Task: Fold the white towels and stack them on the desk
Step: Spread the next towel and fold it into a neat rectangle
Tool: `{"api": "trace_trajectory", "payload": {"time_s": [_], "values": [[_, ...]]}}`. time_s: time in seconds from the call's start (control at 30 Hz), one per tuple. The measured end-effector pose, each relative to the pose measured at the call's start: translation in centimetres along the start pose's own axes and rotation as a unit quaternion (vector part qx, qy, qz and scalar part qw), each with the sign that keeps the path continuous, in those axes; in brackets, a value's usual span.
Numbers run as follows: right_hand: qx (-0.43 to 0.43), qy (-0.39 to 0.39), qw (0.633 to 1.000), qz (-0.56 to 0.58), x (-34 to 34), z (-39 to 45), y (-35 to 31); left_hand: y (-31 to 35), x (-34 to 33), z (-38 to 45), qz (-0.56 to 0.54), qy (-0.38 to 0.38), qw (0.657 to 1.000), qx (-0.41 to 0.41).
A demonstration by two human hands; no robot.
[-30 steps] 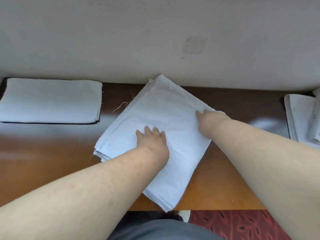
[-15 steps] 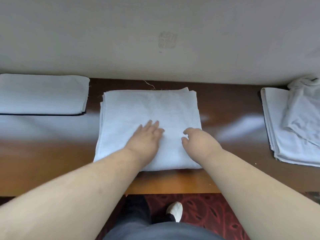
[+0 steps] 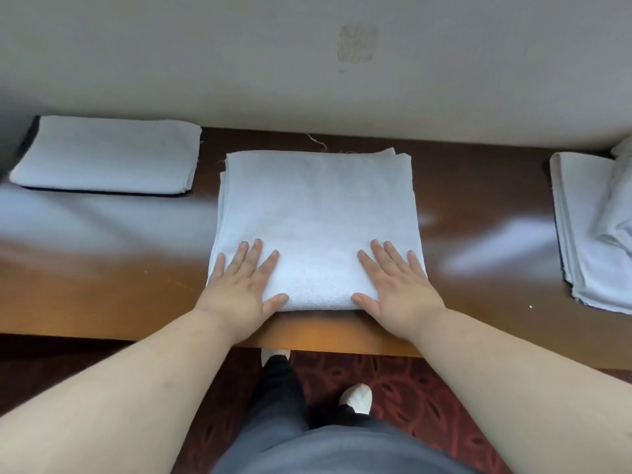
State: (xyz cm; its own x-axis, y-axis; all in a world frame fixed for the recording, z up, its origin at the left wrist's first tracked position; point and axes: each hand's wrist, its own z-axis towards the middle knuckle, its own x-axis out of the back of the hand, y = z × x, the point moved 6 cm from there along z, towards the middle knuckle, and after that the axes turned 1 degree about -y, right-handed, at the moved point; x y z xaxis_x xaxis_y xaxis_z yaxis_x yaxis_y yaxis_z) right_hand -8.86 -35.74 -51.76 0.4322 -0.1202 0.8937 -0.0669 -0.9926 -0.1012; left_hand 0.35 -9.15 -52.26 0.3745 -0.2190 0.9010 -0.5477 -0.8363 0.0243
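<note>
On desk (image 3: pixel 102 282), flat hands press unlabelled towel (image 3: pixel 318 206).

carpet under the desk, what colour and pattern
Dark red carpet with a darker leaf-like pattern, seen in the head view.

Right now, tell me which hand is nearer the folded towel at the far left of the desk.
Left. The left hand presses the middle towel's near left corner, closer to the far-left towel. The right hand presses its near right corner, farther away.
</note>
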Motion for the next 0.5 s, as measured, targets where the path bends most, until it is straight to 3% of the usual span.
{"api": "trace_trajectory", "payload": {"time_s": [0.17, 0.27, 0.33, 0.5], "values": [[-0.014, -0.022, 1.000, 0.002, 0.5, -0.8, 0.9, -2.0, 0.2, -1.6, 0.052, -0.011, 0.998, 0.020], [0.009, -0.024, 0.999, -0.025, 0.1, -1.6, 0.8, 0.2, 0.3, -2.2, 0.094, 0.049, 0.993, -0.050], [0.001, -0.026, 0.999, -0.022, -0.8, -2.4, 1.6, 1.5, -0.5, -2.6, 0.091, 0.050, 0.990, -0.100], [-0.017, -0.020, 1.000, 0.006, -1.5, -3.0, 4.6, -0.3, -1.2, -2.9, 0.086, 0.019, 0.996, -0.034]]}}
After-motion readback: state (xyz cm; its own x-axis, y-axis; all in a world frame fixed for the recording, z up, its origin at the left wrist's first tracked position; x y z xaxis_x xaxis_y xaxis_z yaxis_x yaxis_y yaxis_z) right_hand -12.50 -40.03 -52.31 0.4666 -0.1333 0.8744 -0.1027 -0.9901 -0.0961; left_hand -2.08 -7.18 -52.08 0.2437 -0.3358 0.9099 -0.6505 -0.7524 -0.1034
